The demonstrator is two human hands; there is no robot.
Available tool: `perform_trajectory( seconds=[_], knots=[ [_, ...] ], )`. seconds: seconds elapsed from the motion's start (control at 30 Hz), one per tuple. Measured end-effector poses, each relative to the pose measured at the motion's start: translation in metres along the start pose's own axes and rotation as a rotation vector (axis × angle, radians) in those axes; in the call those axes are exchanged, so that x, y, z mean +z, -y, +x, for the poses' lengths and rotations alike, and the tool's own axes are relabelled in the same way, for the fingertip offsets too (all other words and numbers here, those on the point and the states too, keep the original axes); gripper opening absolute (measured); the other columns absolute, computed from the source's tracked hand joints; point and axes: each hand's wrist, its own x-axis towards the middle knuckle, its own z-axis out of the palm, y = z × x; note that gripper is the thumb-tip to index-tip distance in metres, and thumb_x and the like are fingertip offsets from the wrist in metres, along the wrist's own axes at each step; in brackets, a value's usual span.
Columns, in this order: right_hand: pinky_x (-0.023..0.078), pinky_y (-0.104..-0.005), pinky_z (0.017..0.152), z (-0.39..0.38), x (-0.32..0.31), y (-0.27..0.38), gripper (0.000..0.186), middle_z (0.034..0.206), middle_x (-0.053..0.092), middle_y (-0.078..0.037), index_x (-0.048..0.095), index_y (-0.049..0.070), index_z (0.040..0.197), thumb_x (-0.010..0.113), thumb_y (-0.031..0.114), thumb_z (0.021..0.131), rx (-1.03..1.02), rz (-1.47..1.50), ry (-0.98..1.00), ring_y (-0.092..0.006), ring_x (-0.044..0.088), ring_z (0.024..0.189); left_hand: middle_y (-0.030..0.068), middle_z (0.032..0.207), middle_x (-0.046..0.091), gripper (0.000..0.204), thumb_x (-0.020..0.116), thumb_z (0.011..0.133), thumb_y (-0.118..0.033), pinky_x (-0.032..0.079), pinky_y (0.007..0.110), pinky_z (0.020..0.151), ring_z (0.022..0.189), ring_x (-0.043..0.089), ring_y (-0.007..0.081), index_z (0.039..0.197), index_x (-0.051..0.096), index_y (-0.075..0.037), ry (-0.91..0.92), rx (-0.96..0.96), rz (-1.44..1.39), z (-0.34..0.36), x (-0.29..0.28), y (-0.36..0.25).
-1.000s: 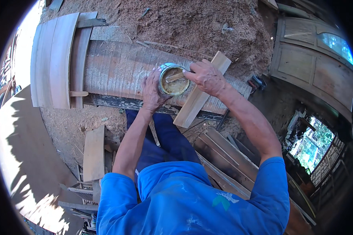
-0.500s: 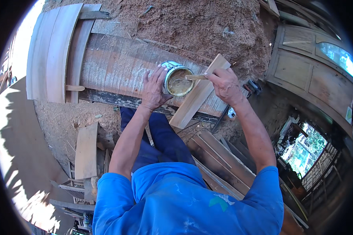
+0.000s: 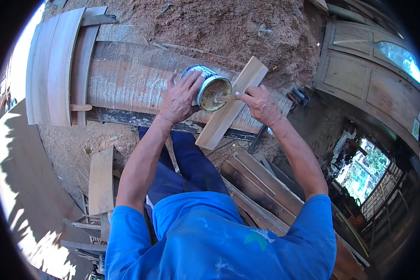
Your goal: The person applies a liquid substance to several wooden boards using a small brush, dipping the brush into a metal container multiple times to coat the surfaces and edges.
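Note:
My left hand [image 3: 177, 100] holds a round metal can [image 3: 214, 93], tilted toward the right, with yellowish paste inside. My right hand [image 3: 262, 106] is closed on a thin wooden stick [image 3: 229, 98], whose tip is in the can at its right part. Under the can and right hand, a pale narrow board [image 3: 211, 131] lies crosswise on a long, weathered, dust-covered bench plank [image 3: 128, 77].
Pale boards [image 3: 53, 65] lie across the bench's left end. Sawdust [image 3: 233, 28] is heaped beyond it. A clamp-like tool [image 3: 297, 97] is at the right end, near an old panelled door [image 3: 347, 77]. Loose boards [image 3: 259, 191] lie beside my legs.
The can has moved slightly and now tilts further to the right, with more of its outer side showing. My right hand with the stick has lowered slightly; the stick's tip sits deeper inside the rim.

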Motion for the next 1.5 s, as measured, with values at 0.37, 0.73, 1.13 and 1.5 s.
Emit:
perform_trajectory(
  seconds=[0.37,0.73,1.13,1.5],
  knots=[
    [0.053,-0.0393,0.072,-0.026,0.060,0.054,0.025,0.087,0.067,-0.017,0.072,0.003,0.111,0.061,-0.002,0.089,0.433,0.637,-0.219,-0.0335,0.067,0.081,0.0128,0.152,0.044,0.106,0.089,0.064,-0.037,0.025,0.059,0.112,0.143,0.041,0.0292,0.151,0.034,-0.009,-0.046,-0.104,0.025,-0.004,0.007,-0.019],
    [0.047,-0.0219,0.063,-0.025,0.078,0.110,0.027,0.085,0.066,-0.002,0.069,-0.001,0.123,0.061,0.005,0.098,0.998,1.229,-0.311,-0.0058,0.056,0.070,0.0157,0.151,0.042,0.109,0.090,0.061,-0.035,0.025,0.061,0.109,0.140,0.041,0.0331,0.149,0.033,-0.007,-0.137,-0.168,0.125,-0.009,0.036,-0.047],
    [0.046,-0.0224,0.060,-0.008,0.072,0.116,0.023,0.087,0.065,-0.006,0.064,-0.003,0.121,0.061,0.003,0.099,1.181,1.747,-0.556,-0.0090,0.056,0.067,0.0168,0.149,0.044,0.102,0.086,0.066,-0.037,0.025,0.060,0.108,0.137,0.042,0.0353,0.148,0.032,-0.008,-0.274,-0.183,0.216,-0.008,0.054,-0.060],
    [0.051,-0.0259,0.078,-0.014,0.080,0.132,0.026,0.107,0.065,-0.005,0.062,-0.001,0.125,0.062,0.007,0.100,0.765,1.452,-0.890,-0.0106,0.059,0.087,0.0161,0.140,0.053,0.101,0.088,0.068,-0.037,0.027,0.055,0.109,0.131,0.050,0.0309,0.149,0.035,-0.007,-0.287,-0.378,-0.112,-0.054,0.047,-0.018]
  ],
)
